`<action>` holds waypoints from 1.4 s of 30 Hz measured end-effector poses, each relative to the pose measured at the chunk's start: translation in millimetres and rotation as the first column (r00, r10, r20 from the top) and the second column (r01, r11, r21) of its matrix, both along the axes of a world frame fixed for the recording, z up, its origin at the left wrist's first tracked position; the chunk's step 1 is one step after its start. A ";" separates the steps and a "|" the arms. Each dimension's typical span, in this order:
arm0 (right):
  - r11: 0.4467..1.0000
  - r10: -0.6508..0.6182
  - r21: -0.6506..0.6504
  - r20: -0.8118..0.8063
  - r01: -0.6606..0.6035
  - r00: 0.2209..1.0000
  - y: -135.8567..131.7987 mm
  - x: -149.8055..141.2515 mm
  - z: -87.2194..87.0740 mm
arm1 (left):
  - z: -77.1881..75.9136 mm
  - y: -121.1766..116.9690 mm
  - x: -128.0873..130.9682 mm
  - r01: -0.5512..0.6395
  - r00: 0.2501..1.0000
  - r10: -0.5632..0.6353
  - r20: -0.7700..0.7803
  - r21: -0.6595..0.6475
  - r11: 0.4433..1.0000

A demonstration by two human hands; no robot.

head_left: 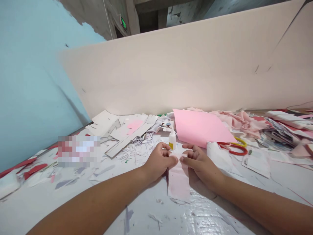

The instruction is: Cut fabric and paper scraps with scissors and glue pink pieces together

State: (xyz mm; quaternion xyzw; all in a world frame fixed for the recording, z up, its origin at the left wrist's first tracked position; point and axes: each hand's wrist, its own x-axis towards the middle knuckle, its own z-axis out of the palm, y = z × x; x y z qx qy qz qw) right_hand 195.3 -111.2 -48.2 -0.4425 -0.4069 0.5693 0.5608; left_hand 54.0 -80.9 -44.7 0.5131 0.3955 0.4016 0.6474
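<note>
A pale pink strip (179, 182), which could be cloth or paper, hangs toward me between my hands, its lower end near the tabletop. My left hand (160, 160) pinches its upper left edge with thumb and fingers. On the upper right edge, my right hand (199, 163) grips it the same way, the thumbs close together. Just beyond the strip stands a small white glue bottle (172, 140) with a yellow label and a narrow tip. Behind my right hand lies a large sheet of pink paper (201, 127).
Red-and-yellow-handled scissors (234, 149) lie right of the pink sheet. Cardboard pieces (132, 130) and shredded paper (140, 147) are piled back left. Crumpled pink fabric (244, 122) and stacked scraps (281, 130) sit at right. A pale panel (186, 71) closes off the back.
</note>
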 end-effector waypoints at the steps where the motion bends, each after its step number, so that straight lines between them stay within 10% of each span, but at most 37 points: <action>1: 1.000 0.011 0.000 0.003 -0.011 1.000 -0.6 0.0 -0.1 | -0.3 -0.1 -0.4 0.019 1.000 -0.018 -0.003 0.008 1.000; 21: 0.999 0.012 0.049 0.052 -0.014 0.999 -0.7 1.1 -0.3 | -5.1 2.1 1.0 -0.080 0.997 0.077 0.030 0.110 0.991; 28: 1.000 -0.016 0.025 0.026 0.016 1.000 -2.9 0.1 0.7 | -2.7 -0.2 -2.1 0.060 0.998 -0.060 -0.014 0.033 0.998; 42: 1.000 -0.005 -0.029 -0.094 0.002 0.996 -4.6 -4.2 1.2 | -3.9 3.8 -1.6 -0.130 0.991 0.128 0.032 0.092 0.987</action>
